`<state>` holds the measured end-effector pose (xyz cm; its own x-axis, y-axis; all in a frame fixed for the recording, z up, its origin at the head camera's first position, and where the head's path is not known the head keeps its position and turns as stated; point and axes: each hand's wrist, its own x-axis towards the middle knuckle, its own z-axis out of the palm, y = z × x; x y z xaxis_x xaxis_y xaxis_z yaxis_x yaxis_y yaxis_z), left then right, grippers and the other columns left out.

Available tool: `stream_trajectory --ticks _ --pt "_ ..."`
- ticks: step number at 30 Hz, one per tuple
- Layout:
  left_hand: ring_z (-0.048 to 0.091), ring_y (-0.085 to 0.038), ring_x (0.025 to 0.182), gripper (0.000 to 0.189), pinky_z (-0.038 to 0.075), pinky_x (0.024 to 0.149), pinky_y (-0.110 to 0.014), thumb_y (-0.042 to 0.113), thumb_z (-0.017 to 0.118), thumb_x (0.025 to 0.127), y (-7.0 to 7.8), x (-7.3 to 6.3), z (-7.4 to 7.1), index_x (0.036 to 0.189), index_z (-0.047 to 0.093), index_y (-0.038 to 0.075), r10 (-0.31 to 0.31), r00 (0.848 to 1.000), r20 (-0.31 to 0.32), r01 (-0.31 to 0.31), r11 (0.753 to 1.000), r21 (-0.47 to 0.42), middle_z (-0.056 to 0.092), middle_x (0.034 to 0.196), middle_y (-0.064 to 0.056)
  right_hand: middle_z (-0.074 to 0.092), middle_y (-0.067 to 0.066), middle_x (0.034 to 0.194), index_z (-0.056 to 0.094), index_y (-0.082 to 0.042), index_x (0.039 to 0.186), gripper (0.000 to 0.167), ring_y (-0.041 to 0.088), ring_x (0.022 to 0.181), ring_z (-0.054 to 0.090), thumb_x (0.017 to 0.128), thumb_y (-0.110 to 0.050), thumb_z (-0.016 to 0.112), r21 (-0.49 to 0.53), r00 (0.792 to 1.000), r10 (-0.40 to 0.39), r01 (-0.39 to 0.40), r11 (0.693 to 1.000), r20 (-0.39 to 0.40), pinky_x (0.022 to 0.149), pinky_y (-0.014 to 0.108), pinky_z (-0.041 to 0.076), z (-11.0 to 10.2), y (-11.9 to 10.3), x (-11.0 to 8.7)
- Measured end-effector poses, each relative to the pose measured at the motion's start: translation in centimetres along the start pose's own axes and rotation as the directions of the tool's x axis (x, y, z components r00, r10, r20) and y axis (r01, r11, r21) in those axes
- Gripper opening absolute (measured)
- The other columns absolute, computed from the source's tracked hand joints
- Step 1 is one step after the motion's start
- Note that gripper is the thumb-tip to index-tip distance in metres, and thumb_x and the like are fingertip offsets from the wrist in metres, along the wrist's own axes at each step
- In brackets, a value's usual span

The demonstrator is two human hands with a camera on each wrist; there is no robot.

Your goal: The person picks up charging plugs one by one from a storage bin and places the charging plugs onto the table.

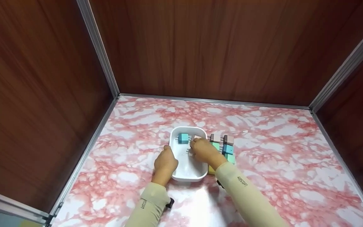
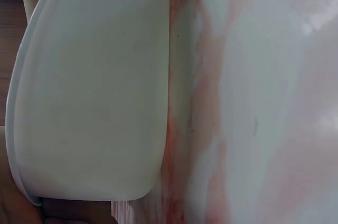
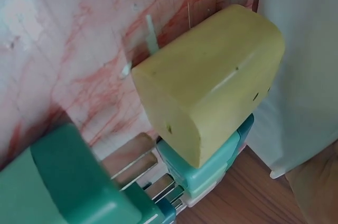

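Note:
A white plastic box (image 1: 188,171) stands on the table, and my left hand (image 1: 165,162) grips its left side at the rim. In the left wrist view the box wall (image 2: 95,86) fills much of the picture, with fingers at its lower corner. My right hand (image 1: 205,149) reaches over the right rim into the box and pinches a pale pink charger plug (image 1: 190,153), whose prongs point left. A teal charger plug (image 1: 183,138) lies in the box's far left part. Beside it another pale pink plug (image 1: 196,137) is partly hidden by the right hand.
Right of the box several two-pronged plugs stand in rows: pale pink (image 1: 216,137), brownish pink (image 1: 228,139), blue (image 1: 228,149), green (image 1: 230,158) and yellow (image 3: 211,76). The yellow one sits close to the box wall. Brown wood panels (image 1: 200,47) enclose the pink-marbled table (image 1: 273,176).

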<state>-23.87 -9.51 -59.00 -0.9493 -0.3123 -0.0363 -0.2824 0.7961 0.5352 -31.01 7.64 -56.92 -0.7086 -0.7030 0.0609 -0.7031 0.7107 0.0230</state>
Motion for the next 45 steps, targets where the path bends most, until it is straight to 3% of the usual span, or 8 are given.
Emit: stream_trajectory --ticks 9,16,22,32,45 --pt "0.072 -0.033 0.094 0.056 0.055 0.077 -0.051 0.012 0.072 0.084 0.0 0.1 0.2 0.134 0.051 -0.001 -0.009 1.000 0.018 0.009 1.000 0.022 0.074 0.104 -0.016 0.070 0.010 0.091 0.068 -0.005 0.103 0.020 0.029 0.086 0.068 0.087 -0.013 0.077 0.046 1.000 0.017 -0.017 0.999 -0.016 0.085 0.044 0.056 0.2 0.0 -0.4" --pt "0.073 -0.033 0.093 0.052 0.056 0.076 -0.051 0.011 0.072 0.083 0.0 0.0 0.5 0.130 0.052 -0.001 0.009 1.000 0.009 -0.010 0.999 0.033 0.074 0.101 -0.015 0.071 0.009 0.095 0.070 -0.005 0.103 0.021 0.028 0.091 0.067 0.084 -0.006 0.077 0.129 0.999 0.017 -0.013 0.992 -0.028 0.089 0.044 0.055 0.1 0.2 -0.6" --pt "0.073 -0.035 0.090 0.052 0.056 0.075 -0.052 0.011 0.074 0.082 0.2 0.0 0.3 0.127 0.052 0.000 0.005 1.000 0.001 -0.005 0.999 0.035 0.074 0.099 -0.016 0.071 0.007 0.102 0.071 -0.005 0.111 0.035 0.028 0.099 0.067 0.078 -0.005 0.081 0.140 0.999 -0.002 0.008 0.990 -0.041 0.093 0.042 0.053 -0.5 0.3 -0.9" --pt "0.073 -0.035 0.091 0.052 0.055 0.076 -0.052 0.011 0.071 0.083 0.4 -0.1 0.1 0.130 0.053 0.000 -0.004 1.000 -0.012 0.004 0.999 0.035 0.074 0.102 -0.017 0.067 0.009 0.108 0.070 -0.005 0.112 0.039 0.027 0.101 0.064 0.075 -0.006 0.081 0.137 0.989 -0.068 0.086 0.987 -0.133 0.095 0.041 0.053 -1.5 0.3 -1.0" --pt "0.073 -0.034 0.093 0.059 0.056 0.075 -0.051 0.011 0.074 0.083 0.2 0.1 0.0 0.135 0.050 -0.001 -0.024 1.000 0.012 0.023 0.999 0.038 0.074 0.104 -0.016 0.067 0.008 0.111 0.070 -0.005 0.114 0.041 0.027 0.102 0.066 0.074 -0.006 0.082 0.185 0.986 -0.052 0.081 0.979 -0.158 0.094 0.044 0.053 -3.3 0.2 -1.9"
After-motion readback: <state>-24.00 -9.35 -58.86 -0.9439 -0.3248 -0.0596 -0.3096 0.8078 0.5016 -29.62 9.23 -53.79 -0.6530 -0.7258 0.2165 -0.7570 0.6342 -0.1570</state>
